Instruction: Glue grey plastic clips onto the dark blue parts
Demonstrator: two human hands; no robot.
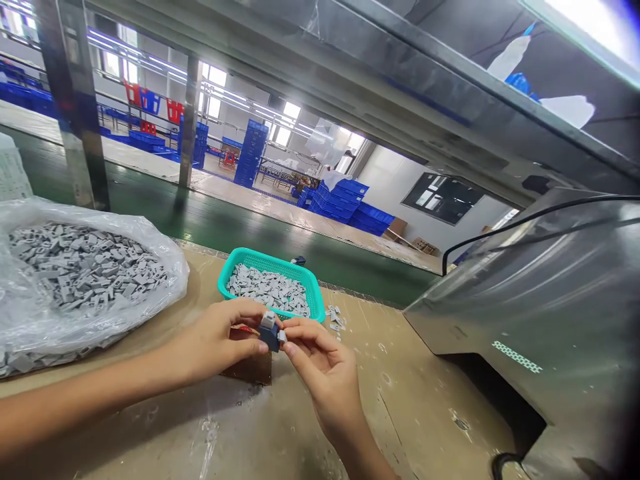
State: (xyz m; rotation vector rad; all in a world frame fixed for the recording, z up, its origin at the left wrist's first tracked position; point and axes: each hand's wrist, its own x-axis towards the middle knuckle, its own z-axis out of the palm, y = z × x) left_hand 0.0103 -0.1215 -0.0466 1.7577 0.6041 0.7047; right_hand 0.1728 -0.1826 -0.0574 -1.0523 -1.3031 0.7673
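Observation:
Between finger and thumb, my left hand (227, 340) grips a small dark blue block-shaped part (269, 335) with a light grey piece (269, 320) on its top. My right hand (323, 363) pinches another small grey plastic piece (282, 337) against the block's right side. Just beyond my hands stands a teal plastic basket (314, 293) holding many grey pieces. Under my left hand lies a brown block (255, 369), partly covered by the fingers. A few loose grey pieces (335, 317) are scattered right of the basket.
At the left, a clear plastic bag (167, 250) is full of grey pieces. Behind the basket runs a green conveyor belt (225, 223), with a dark part (299, 261) near its edge. A metal housing (540, 300) stands at the right. A metal shelf (350, 87) hangs overhead.

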